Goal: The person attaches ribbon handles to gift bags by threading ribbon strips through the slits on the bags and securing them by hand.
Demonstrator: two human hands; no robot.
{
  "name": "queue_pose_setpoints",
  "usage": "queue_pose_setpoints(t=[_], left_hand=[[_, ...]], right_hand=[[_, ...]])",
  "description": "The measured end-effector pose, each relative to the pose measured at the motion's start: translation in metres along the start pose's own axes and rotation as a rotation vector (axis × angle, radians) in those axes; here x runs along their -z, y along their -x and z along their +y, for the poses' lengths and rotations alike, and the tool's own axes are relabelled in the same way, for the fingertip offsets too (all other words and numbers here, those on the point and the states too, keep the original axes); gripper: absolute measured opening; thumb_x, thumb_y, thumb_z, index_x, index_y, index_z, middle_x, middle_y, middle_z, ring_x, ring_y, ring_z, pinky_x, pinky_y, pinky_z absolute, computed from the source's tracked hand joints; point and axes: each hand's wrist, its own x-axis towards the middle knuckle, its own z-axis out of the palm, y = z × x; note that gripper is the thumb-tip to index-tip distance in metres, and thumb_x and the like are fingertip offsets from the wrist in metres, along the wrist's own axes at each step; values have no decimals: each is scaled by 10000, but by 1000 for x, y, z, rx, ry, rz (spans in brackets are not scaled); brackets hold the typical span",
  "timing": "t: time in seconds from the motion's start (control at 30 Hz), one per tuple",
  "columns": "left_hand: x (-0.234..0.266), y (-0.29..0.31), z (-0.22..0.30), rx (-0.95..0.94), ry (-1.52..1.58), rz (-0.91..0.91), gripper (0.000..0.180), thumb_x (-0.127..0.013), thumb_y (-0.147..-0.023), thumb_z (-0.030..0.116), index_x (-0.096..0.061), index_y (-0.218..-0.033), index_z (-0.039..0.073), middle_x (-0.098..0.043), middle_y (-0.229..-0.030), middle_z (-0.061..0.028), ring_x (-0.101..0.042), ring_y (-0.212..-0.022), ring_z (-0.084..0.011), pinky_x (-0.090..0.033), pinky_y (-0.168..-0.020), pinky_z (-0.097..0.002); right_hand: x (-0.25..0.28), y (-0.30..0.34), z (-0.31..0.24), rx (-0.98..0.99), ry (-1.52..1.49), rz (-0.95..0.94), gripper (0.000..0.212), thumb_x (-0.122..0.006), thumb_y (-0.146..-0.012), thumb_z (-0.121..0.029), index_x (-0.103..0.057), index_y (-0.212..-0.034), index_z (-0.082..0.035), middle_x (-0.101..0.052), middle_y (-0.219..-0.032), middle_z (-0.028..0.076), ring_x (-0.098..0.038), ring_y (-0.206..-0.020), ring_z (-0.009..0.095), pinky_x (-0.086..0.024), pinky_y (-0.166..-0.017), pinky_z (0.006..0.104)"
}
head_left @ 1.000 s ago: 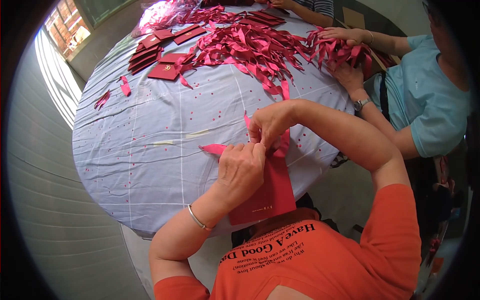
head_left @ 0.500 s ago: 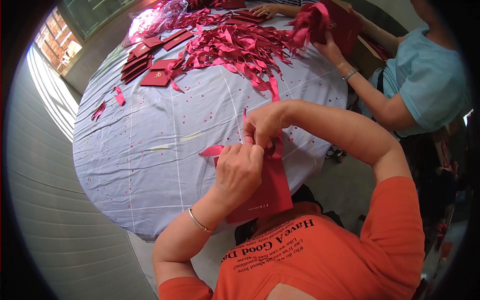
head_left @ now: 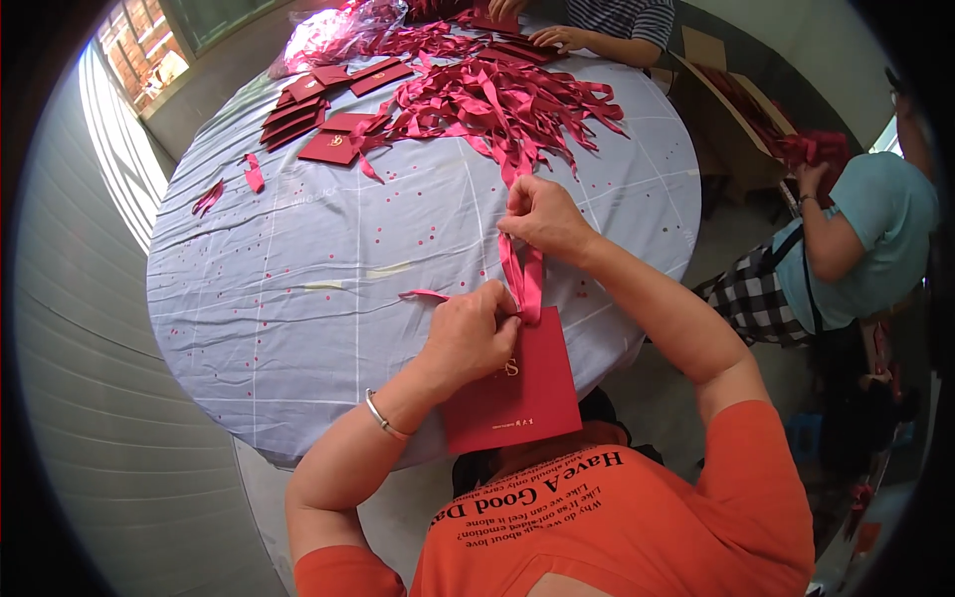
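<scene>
Ribbon going into a red folder, right grip pulling away

So the person is working a pink ribbon (head_left: 533, 287) at the top edge of a red folder (head_left: 522, 403) (could be a flat paper bag, can't tell). My read: they're in the threading-or-tying step and drawing slack out.

The left grip (head_left: 466, 333) is pinching closed at the ribbon's base, though its palm is hiding the exact hold. The folder is lying just below and right of it, by the near edge of the counter (head_left: 298, 368). A loose ribbon tail (head_left: 426, 295) is poking out above the left grip. The right grip (head_left: 549, 219) is closing thumb to fingertips on the ribbon farther up, no visible gap. The big ribbon pile (head_left: 477, 99) is sitting beyond it, with stacked red folders (head_left: 293, 114) up to its left.

IMO the next move is calling for a steady left pinch while the right is evening out the strands, without creasing the card.

Versus half a second ago: the grips aren't bunching together anymore, the right one is standing well up from the left, and the folder's gold emblem is showing. The teal-shirted co-worker (head_left: 875, 224) is now standing farther off, right of both grips.
</scene>
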Motion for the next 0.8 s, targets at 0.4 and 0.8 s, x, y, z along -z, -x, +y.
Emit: queue_pose_setpoints(t=[0.4, 0.8], left_hand=[[0, -1, 3, 4, -34, 0, 140, -684, -785, 121, -601, -857, 33, -688, -753, -137, -684, -713, -306, -524, -658, -396], [6, 0, 4, 16, -41, -47, 140, -644, -792, 140, -648, -908, 62, -700, -788, -127, -682, -755, -322, -527, -681, -411]], right_hand=[[0, -4, -4, 91, 79, 63, 205, -773, -747, -130, -617, -821, -19, -640, -726, 35, -597, -659, 104, -505, -612, 272], [59, 78, -35, 642, 454, -378, 223, -665, -646, -17, -672, -865, -54, -539, -1358, 127, -442, -1300, 338, -373, -1059, 429]])
